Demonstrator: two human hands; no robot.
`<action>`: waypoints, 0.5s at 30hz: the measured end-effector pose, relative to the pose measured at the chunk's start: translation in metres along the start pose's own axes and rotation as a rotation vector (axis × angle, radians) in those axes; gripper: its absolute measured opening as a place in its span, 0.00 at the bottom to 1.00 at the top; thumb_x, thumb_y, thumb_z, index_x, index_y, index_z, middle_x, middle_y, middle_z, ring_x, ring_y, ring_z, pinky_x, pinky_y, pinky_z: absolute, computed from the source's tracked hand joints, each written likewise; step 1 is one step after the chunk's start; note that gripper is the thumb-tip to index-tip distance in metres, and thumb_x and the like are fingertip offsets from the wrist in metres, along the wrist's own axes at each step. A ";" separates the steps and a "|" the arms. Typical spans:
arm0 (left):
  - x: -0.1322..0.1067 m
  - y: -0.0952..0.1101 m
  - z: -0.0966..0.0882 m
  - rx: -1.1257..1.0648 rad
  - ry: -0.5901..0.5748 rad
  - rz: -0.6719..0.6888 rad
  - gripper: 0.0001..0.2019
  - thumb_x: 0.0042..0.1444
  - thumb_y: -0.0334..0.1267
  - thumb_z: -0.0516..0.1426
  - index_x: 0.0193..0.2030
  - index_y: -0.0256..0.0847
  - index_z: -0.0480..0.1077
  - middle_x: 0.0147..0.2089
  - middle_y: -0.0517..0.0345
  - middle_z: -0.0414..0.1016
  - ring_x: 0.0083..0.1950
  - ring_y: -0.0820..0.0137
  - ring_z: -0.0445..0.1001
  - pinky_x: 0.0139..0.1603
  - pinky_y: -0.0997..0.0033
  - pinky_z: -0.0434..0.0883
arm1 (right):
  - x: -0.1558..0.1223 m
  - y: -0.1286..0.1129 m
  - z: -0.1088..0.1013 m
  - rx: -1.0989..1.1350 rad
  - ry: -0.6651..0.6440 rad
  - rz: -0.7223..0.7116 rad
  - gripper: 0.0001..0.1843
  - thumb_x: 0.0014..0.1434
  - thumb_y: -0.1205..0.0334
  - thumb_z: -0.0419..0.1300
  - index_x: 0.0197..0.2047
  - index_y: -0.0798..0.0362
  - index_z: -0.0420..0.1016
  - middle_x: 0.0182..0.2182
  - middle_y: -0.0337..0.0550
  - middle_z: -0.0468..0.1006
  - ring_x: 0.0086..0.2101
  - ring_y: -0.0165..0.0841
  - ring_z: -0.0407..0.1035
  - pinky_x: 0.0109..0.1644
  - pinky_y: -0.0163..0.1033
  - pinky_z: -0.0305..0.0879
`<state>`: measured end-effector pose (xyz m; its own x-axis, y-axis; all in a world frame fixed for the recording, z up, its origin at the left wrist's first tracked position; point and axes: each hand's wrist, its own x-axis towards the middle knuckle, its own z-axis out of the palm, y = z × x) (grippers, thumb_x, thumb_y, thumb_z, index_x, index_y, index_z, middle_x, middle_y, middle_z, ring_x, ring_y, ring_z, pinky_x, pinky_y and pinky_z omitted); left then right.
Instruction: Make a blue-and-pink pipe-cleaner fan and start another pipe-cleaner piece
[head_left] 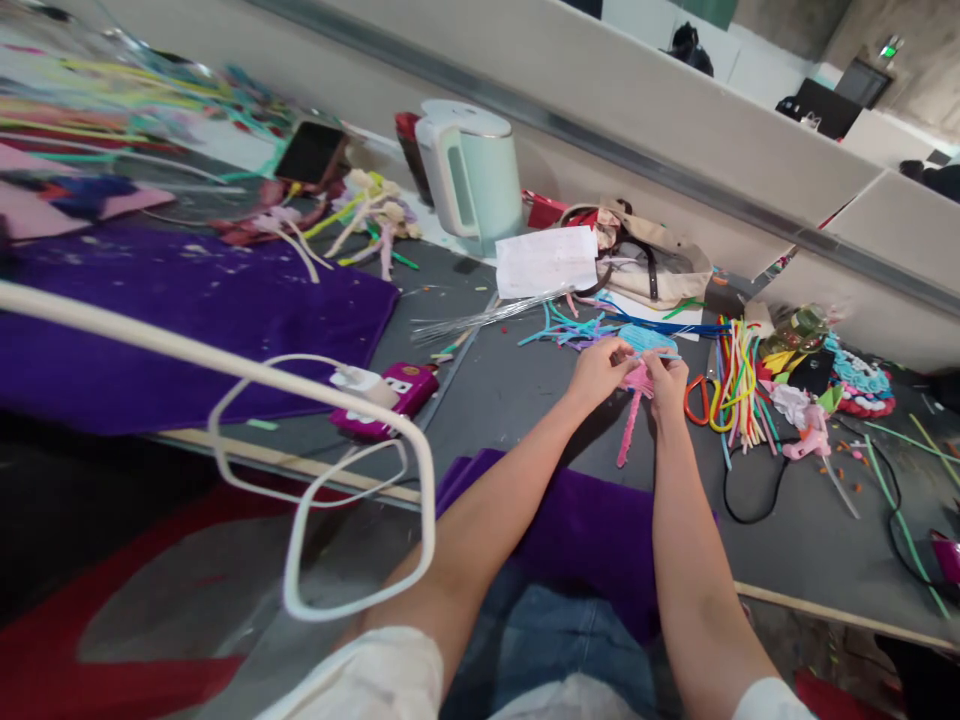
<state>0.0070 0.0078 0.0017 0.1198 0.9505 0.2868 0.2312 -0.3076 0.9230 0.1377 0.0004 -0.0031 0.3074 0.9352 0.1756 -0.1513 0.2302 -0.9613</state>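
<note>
A pink fuzzy piece (628, 432), apparently made of pipe cleaner, hangs between my two hands with a stem pointing down toward the table edge. My left hand (601, 374) pinches its upper part from the left. From the right, the fingers of my right hand (667, 384) close on the same piece. Just beyond my fingertips lie light blue pipe cleaners (646, 340), partly covered by the hands. Right of my right hand are orange-handled scissors (696, 402) and a bundle of multicoloured pipe cleaners (744, 385).
A mint kettle (495, 180) stands at the back by a white paper (547, 262) and a beige bag (679, 262). A pink glue gun (810, 440) lies right. A purple power strip (405, 400) with a white cable is left, beside purple cloth (300, 320).
</note>
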 end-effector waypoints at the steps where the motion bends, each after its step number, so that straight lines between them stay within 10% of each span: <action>1: -0.001 0.000 0.001 0.156 0.042 0.101 0.03 0.54 0.35 0.61 0.35 0.39 0.74 0.35 0.55 0.75 0.33 0.70 0.72 0.34 0.71 0.65 | 0.000 0.000 0.001 -0.030 0.006 -0.010 0.14 0.46 0.54 0.67 0.26 0.54 0.68 0.20 0.32 0.66 0.22 0.25 0.57 0.28 0.34 0.56; 6: -0.005 -0.003 -0.001 0.493 0.098 0.270 0.08 0.62 0.34 0.55 0.33 0.41 0.75 0.37 0.54 0.75 0.36 0.69 0.73 0.35 0.71 0.63 | 0.002 -0.001 0.005 -0.053 -0.032 -0.006 0.14 0.46 0.53 0.67 0.26 0.54 0.70 0.22 0.35 0.68 0.23 0.25 0.58 0.28 0.34 0.56; 15: -0.003 -0.002 0.002 0.327 0.122 0.282 0.11 0.61 0.36 0.55 0.27 0.39 0.72 0.31 0.56 0.72 0.32 0.71 0.68 0.35 0.72 0.62 | 0.006 0.002 0.002 0.056 -0.097 0.056 0.12 0.44 0.55 0.67 0.27 0.55 0.76 0.24 0.38 0.73 0.22 0.24 0.55 0.26 0.34 0.53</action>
<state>0.0081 0.0052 -0.0012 0.1118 0.8196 0.5619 0.5015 -0.5347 0.6802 0.1370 0.0069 -0.0034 0.2053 0.9680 0.1445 -0.2190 0.1893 -0.9572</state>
